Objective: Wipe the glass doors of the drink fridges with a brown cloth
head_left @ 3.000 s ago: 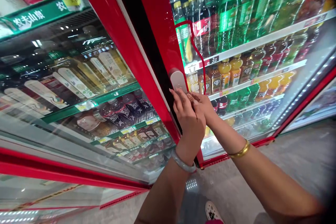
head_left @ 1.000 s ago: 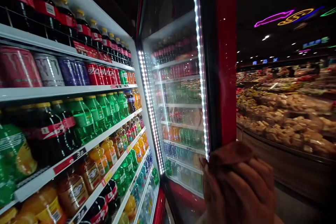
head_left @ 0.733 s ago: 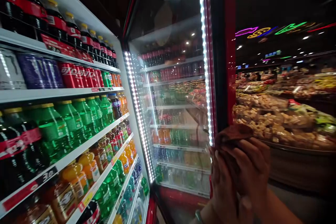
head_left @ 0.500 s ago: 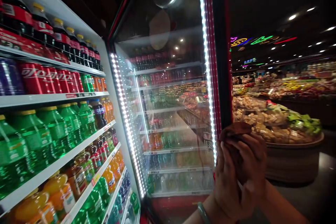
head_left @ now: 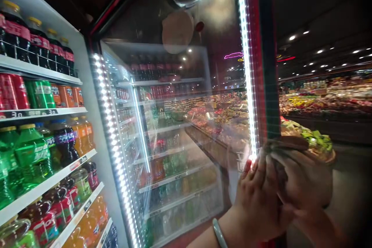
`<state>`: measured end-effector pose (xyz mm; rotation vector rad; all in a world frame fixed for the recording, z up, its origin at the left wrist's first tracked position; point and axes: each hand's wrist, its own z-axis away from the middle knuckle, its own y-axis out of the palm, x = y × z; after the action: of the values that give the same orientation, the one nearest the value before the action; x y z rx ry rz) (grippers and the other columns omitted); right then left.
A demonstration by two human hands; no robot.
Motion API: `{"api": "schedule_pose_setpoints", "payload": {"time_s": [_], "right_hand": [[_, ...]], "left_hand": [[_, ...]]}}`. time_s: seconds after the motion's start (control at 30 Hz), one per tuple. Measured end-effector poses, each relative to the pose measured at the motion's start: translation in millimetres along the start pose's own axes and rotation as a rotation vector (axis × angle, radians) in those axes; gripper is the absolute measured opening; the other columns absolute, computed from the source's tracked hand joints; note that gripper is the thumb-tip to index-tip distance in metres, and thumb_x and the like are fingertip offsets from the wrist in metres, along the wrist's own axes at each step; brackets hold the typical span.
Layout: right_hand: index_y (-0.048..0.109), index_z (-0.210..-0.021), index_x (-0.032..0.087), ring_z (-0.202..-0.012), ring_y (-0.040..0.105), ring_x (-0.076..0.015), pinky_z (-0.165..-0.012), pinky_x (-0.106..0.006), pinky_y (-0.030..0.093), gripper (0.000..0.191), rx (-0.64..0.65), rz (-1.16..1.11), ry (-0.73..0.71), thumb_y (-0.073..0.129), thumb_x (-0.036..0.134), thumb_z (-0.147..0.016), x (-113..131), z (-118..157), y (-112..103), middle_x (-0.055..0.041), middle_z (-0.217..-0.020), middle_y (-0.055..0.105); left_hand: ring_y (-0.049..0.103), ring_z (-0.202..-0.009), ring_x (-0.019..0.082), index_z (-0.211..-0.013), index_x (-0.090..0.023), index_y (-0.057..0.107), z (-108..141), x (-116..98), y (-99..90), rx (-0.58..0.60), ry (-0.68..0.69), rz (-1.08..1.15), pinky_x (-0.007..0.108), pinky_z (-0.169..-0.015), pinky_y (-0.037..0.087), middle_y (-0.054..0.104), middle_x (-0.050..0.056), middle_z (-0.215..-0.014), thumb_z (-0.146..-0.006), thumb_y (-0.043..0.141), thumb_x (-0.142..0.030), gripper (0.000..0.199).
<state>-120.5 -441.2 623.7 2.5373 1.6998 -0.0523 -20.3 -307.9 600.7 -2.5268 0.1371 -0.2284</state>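
My left hand (head_left: pixel 257 199), with a pale green bangle (head_left: pixel 219 233) on its wrist, rests against the inner edge of the glass door (head_left: pixel 186 124). Its fingers are stretched out and their tips touch the bright light strip (head_left: pixel 247 69). Slightly blurred, my right hand (head_left: pixel 308 180) bends over the dark door frame (head_left: pixel 269 69) from the outer side. Under its fingers is a brown cloth (head_left: pixel 290 143), pressed to the frame. The cloth's lower part is hidden behind the hands. The two hands are close together, the thumbs near each other.
At left stand open cooler shelves (head_left: pixel 43 113) with cola bottles (head_left: pixel 37 40), cans (head_left: pixel 40 93) and green soda bottles (head_left: pixel 33 149). A second light strip (head_left: pixel 112 143) runs along the hinge side. Beyond the door is a produce stand (head_left: pixel 316 139).
The view has turned right, so fewer shelves show. The door edge and both hands sit farther right in view. My left fingers now lie more outstretched over the light strip.
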Motion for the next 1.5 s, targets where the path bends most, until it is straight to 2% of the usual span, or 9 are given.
{"api": "schedule_pose_setpoints", "payload": {"time_s": [0.13,0.23,0.47,0.73,0.97,1.07,1.2,1.4,1.5], "right_hand": [[0.070,-0.113,0.025,-0.101,0.067,-0.0318,-0.091,-0.050,0.052,0.026,-0.054,0.150,-0.172,0.067,0.032,-0.088,-3.6,-46.5,21.8,-0.0121,-0.108,0.073],[0.069,-0.113,0.024,-0.107,0.066,-0.0314,-0.094,-0.047,0.051,0.026,-0.055,0.200,-0.181,0.068,0.027,-0.087,-6.2,-73.3,32.3,-0.0124,-0.111,0.073],[0.068,-0.116,0.027,-0.105,0.065,-0.0235,-0.094,-0.040,0.043,0.027,0.003,0.345,-0.287,0.069,0.026,-0.089,-0.9,-78.1,44.9,-0.0035,-0.112,0.074],[0.070,-0.105,0.024,-0.110,0.056,-0.0267,-0.088,-0.044,0.030,0.019,0.038,0.607,-0.358,0.054,0.031,-0.099,20.9,-219.2,65.5,-0.0071,-0.113,0.072],[0.068,-0.114,0.022,-0.100,0.054,-0.0246,-0.086,-0.043,0.030,0.021,0.059,0.791,-0.539,0.057,0.026,-0.097,27.7,-209.9,63.1,-0.0066,-0.107,0.072],[0.069,-0.107,0.022,-0.100,0.054,-0.0244,-0.087,-0.043,0.029,0.019,0.147,0.773,-0.634,0.052,0.021,-0.098,29.1,-251.6,68.3,-0.0067,-0.108,0.072],[0.068,-0.091,0.019,-0.095,0.052,-0.0250,-0.083,-0.044,0.029,0.024,0.144,0.693,-0.499,0.045,0.019,-0.098,38.8,-313.9,84.3,-0.0106,-0.097,0.069],[0.067,-0.092,0.021,-0.088,0.052,-0.0204,-0.077,-0.036,0.039,0.018,0.154,0.527,-0.498,0.049,0.024,-0.096,64.1,-296.8,126.8,-0.0070,-0.098,0.067],[0.068,-0.099,0.022,-0.094,0.055,-0.0200,-0.083,-0.035,0.044,0.021,0.146,0.375,-0.520,0.049,0.030,-0.098,70.4,-322.7,145.1,-0.0060,-0.105,0.069]], "left_hand": [[0.007,-0.162,0.029,-0.165,-0.004,0.000,-39.7,34.5,-8.7,-0.020,0.007,-0.010,0.049,-0.131,0.027,0.015,0.017,-0.172,-0.101,0.036,-0.062,0.094],[0.008,-0.162,0.029,-0.165,-0.004,-0.001,-66.0,46.8,-14.4,-0.026,0.012,0.037,0.052,-0.131,0.026,0.013,0.018,-0.173,-0.101,0.035,-0.063,0.094],[0.016,-0.160,0.033,-0.164,-0.003,-0.008,-58.4,79.3,-2.6,-0.051,0.115,0.087,0.057,-0.126,0.034,0.021,0.027,-0.169,-0.099,0.043,-0.062,0.101],[0.009,-0.162,0.030,-0.163,-0.010,-0.018,-164.9,125.8,-43.1,-0.340,0.149,0.059,0.054,-0.132,0.023,0.012,0.022,-0.172,-0.098,0.049,-0.057,0.104],[0.013,-0.162,0.029,-0.164,-0.007,-0.010,-159.8,150.0,-48.1,-0.372,0.272,0.031,0.053,-0.131,0.028,0.019,0.022,-0.171,-0.103,0.041,-0.045,0.089],[0.013,-0.162,0.027,-0.165,-0.006,0.004,-177.3,166.9,-76.3,-0.271,0.207,0.009,0.050,-0.133,0.024,0.021,0.021,-0.171,-0.105,0.035,-0.047,0.079],[0.006,-0.162,0.028,-0.164,-0.002,0.010,-214.1,185.6,-131.2,-0.206,0.073,-0.020,0.047,-0.134,0.016,0.013,0.022,-0.172,-0.102,0.031,-0.064,0.090],[0.001,-0.162,0.027,-0.164,-0.002,0.013,-212.2,211.4,-164.8,-0.223,0.076,-0.010,0.045,-0.135,0.012,0.010,0.021,-0.173,-0.102,0.015,-0.068,0.090],[0.000,-0.162,0.026,-0.165,-0.006,0.006,-222.9,226.7,-180.6,-0.251,0.064,-0.015,0.045,-0.134,0.014,0.006,0.019,-0.174,-0.103,0.013,-0.066,0.087]]}}
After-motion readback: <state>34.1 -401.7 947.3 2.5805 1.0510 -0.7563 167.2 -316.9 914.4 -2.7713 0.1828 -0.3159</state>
